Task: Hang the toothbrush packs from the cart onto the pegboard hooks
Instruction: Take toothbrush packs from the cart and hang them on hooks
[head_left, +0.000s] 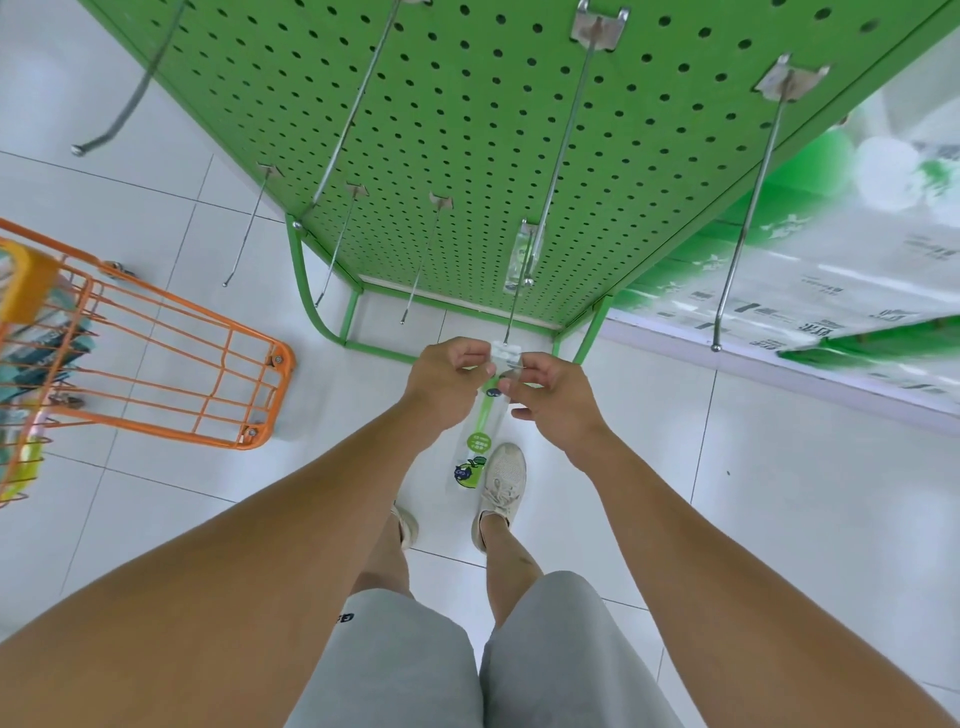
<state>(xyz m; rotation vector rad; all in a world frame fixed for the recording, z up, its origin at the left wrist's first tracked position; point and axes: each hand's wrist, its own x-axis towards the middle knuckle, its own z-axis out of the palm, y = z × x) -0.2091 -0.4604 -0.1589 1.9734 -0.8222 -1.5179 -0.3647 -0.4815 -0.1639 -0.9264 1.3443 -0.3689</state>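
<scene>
A clear toothbrush pack (480, 441) with a green brush and a cartoon label hangs down between my hands. My left hand (449, 374) and my right hand (553, 397) both pinch its top tab, which sits at the tip of a long metal hook (514, 306) on the green pegboard (519, 130). Another clear pack (518, 260) hangs far back on that same hook, close to the board. The orange wire cart (156, 364) stands at the left with more packs (36, 338) inside it.
Several bare metal hooks stick out of the pegboard, among them one at the left (332, 249) and a long one at the right (748, 208). White and green boxes (831, 249) fill the shelf to the right. My feet stand on white floor tiles (779, 493).
</scene>
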